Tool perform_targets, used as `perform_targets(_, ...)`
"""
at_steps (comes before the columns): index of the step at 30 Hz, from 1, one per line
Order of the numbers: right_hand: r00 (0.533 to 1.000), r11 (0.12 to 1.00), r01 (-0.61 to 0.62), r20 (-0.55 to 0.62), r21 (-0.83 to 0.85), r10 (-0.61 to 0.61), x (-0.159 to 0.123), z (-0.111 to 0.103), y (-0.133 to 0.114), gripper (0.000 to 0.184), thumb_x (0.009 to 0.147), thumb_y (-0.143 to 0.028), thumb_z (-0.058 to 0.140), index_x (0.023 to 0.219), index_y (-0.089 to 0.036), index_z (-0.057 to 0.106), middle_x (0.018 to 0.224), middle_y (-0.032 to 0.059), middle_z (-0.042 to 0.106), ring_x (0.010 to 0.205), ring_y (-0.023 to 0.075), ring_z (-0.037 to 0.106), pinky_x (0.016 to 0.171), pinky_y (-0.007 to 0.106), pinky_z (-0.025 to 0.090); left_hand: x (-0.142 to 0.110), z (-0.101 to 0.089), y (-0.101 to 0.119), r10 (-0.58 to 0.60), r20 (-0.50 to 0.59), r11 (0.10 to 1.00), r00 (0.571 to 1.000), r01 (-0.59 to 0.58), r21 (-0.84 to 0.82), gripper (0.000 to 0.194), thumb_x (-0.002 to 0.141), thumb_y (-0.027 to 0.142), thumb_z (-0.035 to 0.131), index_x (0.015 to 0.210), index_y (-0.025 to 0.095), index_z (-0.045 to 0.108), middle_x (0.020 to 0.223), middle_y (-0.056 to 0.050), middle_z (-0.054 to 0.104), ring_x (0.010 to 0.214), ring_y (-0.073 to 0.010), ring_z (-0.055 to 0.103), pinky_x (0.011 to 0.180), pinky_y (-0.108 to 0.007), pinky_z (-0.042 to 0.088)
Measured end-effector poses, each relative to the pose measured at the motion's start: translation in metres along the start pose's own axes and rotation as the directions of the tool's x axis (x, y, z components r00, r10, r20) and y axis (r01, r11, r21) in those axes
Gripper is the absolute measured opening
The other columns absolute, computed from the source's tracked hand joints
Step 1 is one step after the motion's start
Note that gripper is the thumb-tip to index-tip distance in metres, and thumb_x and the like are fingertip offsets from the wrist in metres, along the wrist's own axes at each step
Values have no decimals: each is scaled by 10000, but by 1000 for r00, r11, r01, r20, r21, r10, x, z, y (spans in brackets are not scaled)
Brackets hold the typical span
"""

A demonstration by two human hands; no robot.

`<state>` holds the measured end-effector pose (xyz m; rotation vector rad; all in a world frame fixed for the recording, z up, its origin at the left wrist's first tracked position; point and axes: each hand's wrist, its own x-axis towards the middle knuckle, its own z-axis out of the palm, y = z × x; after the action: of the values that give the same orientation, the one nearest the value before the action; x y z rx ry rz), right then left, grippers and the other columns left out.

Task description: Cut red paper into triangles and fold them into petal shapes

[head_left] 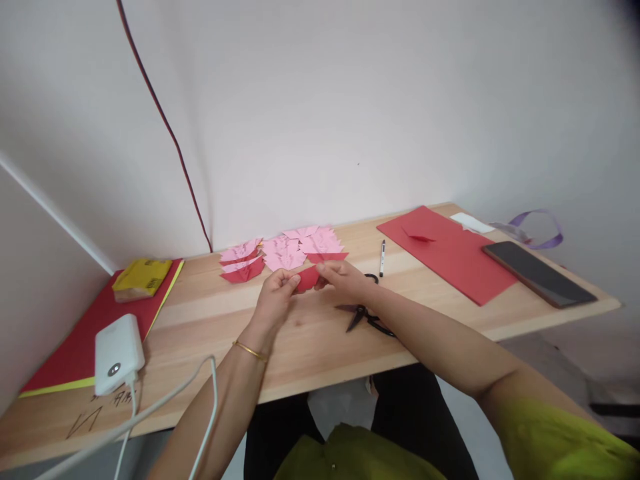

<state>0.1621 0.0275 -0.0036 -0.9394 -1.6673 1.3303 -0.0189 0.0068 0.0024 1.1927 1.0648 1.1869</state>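
Between both hands, just above the table, is a small folded piece of red paper. My left hand pinches its left end between thumb and fingers. On its right end, the fingers of my right hand are closed. Behind the hands lies another red paper piece, partly hidden. Several pink cut-paper pieces with jagged edges lie at the back of the table, with red and pink folded ones to their left. Black-handled scissors lie with blades apart under my right forearm.
A pen and a red paper stack with a folded red scrap are on the right, beside a phone. Left are a white power bank with a cable, and a yellow packet on red sheets.
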Motion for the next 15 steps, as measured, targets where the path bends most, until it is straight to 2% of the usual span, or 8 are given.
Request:
perform_targets(2,1000,1000,21,-9,-11,-21,-1,1,-1,347,754,-496,631,823,-156,639,706,26,657,669,136,610,661,271,478,-1,1,2,-10,8,1000,1000,10,22,241,706,350,678,702,148,547,619,-4,622,597,-117,560,624,-241,423)
perform_targets(4,998,999,38,-40,4,-38,-2,2,-1,308,713,-441,686,820,-158,630,684,12,644,641,129,601,636,263,474,-2,1,4,-7,31,1000,1000,6,18,242,721,366,669,725,143,574,652,-13,637,614,-117,573,645,-246,438)
perform_targets(8,994,998,57,-96,40,-53,-2,2,1,277,731,-426,670,807,-163,629,681,10,639,638,124,604,630,258,475,-3,2,4,-23,81,1000,996,24,-9,233,707,348,693,793,146,617,728,-27,668,666,-123,603,688,-253,454)
perform_targets(12,998,998,30,-60,49,-27,-1,0,-3,314,758,-466,630,852,-167,645,704,21,658,659,129,622,661,268,494,-3,3,5,-13,14,1000,1000,13,15,217,667,326,723,731,143,625,677,-14,653,646,-117,598,661,-234,446)
perform_targets(15,1000,1000,0,-14,17,0,-2,-2,-8,348,806,-493,560,841,-158,649,716,37,661,676,134,627,681,279,499,-1,3,6,11,-41,1000,999,-11,8,230,668,340,712,769,143,649,713,-11,647,637,-114,588,666,-246,455)
